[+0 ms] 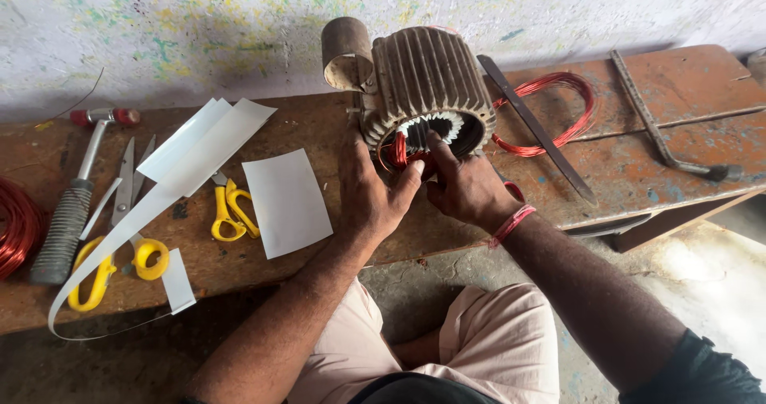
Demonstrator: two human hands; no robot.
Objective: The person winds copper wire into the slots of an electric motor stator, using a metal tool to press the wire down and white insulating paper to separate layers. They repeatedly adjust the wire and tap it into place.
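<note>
Soft, even daylight fills the view, brightest on the pale floor [718,292] at lower right, which is nearly washed out. Shadows are faint and short under the paper sheet [287,203]. Focus is sharp throughout; wide-angle distortion bends the bench [319,132] edges.

Both forearms bare, no sleeves down to the wrists. Right hand [467,187] has a red thread band at the wrist; left hand [369,195] has nothing on it. Dark short sleeve at right upper arm. Light pinkish shorts, dark shirt hem.
</note>
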